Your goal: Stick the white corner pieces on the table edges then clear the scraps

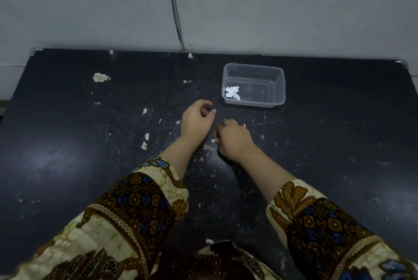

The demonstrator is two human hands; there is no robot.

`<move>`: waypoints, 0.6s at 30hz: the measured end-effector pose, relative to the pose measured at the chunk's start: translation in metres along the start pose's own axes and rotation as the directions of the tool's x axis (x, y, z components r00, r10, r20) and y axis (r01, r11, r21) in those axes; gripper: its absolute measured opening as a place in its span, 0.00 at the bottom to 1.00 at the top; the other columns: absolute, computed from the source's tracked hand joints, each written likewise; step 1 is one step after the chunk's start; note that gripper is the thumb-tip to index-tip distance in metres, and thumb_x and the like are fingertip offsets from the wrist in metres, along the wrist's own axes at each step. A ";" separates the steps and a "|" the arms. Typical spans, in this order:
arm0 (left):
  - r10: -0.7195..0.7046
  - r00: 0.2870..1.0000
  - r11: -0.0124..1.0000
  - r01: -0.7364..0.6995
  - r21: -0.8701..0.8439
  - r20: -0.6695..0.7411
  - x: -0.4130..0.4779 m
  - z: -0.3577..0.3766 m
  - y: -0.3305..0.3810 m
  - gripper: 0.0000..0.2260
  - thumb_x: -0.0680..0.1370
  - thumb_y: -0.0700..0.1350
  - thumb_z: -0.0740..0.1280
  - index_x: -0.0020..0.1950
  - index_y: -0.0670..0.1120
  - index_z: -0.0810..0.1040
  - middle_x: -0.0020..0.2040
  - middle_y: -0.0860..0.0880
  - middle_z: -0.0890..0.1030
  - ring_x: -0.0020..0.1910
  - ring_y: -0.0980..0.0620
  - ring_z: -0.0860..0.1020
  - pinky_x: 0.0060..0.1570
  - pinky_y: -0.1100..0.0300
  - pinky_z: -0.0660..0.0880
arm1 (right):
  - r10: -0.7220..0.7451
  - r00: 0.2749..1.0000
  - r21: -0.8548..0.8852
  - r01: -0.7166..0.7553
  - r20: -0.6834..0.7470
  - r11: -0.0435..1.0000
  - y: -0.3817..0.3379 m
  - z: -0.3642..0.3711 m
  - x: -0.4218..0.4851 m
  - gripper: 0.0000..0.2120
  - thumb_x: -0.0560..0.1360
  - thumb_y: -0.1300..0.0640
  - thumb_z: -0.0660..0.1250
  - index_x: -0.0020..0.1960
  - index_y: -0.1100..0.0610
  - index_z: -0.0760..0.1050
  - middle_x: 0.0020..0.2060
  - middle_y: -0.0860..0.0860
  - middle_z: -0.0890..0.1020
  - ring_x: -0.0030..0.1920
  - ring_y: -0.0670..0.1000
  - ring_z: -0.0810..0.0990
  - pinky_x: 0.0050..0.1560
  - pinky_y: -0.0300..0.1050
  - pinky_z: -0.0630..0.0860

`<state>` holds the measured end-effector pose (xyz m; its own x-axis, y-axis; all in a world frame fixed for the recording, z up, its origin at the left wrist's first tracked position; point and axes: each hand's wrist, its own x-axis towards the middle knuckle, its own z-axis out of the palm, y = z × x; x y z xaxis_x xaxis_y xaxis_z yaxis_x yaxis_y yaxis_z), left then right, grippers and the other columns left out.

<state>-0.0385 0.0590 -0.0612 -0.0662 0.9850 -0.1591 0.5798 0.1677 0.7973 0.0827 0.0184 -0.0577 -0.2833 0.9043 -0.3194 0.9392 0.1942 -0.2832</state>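
Small white scrap (pixel 214 140) pinched at the thumb side of the right hand (pixel 235 141), only its tip showing past the curled fingers; fingers closed narrowly on it, low over the black table (pixel 67 144), near the middle. Whether scrap or hand actually touched the surface: could not be told. Left hand (pixel 196 121) just beside it, up and to the left, wrists near each other; fingers bent inward into a loose curl, thumb and forefinger tips close together, nothing clearly seen between them, so held or empty could not be told. Beyond both hands, further from the person and a little right, a clear plastic container (pixel 253 98) standing upright on the table, apart from the left fingertips. Inside it, at its near left corner, a small heap of white paper strips (pixel 231 93), crossing over one another; rest of its floor bare. Tabletop scuffed and speckled all over, with pale chipped patches (pixel 100 77) scattered mostly on the left half and smaller flecks (pixel 144 145) closer to the hands. White corner pieces at the table's far corners too small to make out. Patterned sleeves (pixel 135 207) in brown, cream and blue covering both forearms, pushed back from the wrists. Behind the table's far edge, a plain grey wall (pixel 90 3), met flush by the tabletop, with a dark vertical seam (pixel 175 12) running down to the table.
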 end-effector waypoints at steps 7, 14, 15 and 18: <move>0.005 1.000 1.000 -0.005 -0.004 -0.018 0.007 -0.010 0.005 0.10 0.75 0.44 0.68 0.55 0.46 0.79 0.35 0.52 0.75 0.39 0.52 0.75 0.45 0.60 0.72 | 0.222 0.894 0.422 -0.041 -0.390 0.906 0.014 -0.028 0.012 0.04 0.77 0.58 0.64 0.50 0.57 0.76 0.48 0.54 0.81 0.49 0.55 0.78 0.50 0.49 0.74; 0.040 0.999 0.999 -0.040 -0.020 -0.010 0.010 -0.016 0.021 0.09 0.75 0.46 0.68 0.55 0.47 0.79 0.38 0.50 0.76 0.41 0.52 0.75 0.46 0.58 0.73 | 0.464 0.786 0.602 -0.149 -0.410 0.784 0.048 -0.067 0.028 0.08 0.78 0.61 0.64 0.53 0.60 0.81 0.48 0.54 0.85 0.50 0.52 0.81 0.50 0.36 0.70; 0.044 0.999 0.999 -0.044 -0.009 -0.005 0.010 -0.018 0.025 0.09 0.75 0.46 0.68 0.55 0.47 0.79 0.38 0.50 0.76 0.41 0.51 0.76 0.46 0.57 0.74 | 0.472 0.798 0.585 -0.191 -0.375 0.788 0.051 -0.068 0.028 0.10 0.79 0.60 0.63 0.54 0.60 0.81 0.50 0.54 0.85 0.52 0.52 0.81 0.51 0.37 0.71; 0.064 0.998 0.998 -0.064 0.006 -0.009 0.008 -0.024 0.031 0.09 0.75 0.46 0.68 0.55 0.47 0.79 0.38 0.50 0.76 0.41 0.50 0.76 0.47 0.55 0.76 | 0.499 0.796 0.556 -0.257 -0.343 0.791 0.056 -0.069 0.028 0.11 0.79 0.59 0.62 0.57 0.58 0.81 0.53 0.54 0.84 0.55 0.55 0.80 0.58 0.44 0.74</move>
<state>-0.0404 0.0735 -0.0236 -0.0364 0.9941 -0.1023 0.5881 0.1041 0.8021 0.1408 0.0811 -0.0207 0.3100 0.9468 -0.0857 0.7073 -0.2900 -0.6447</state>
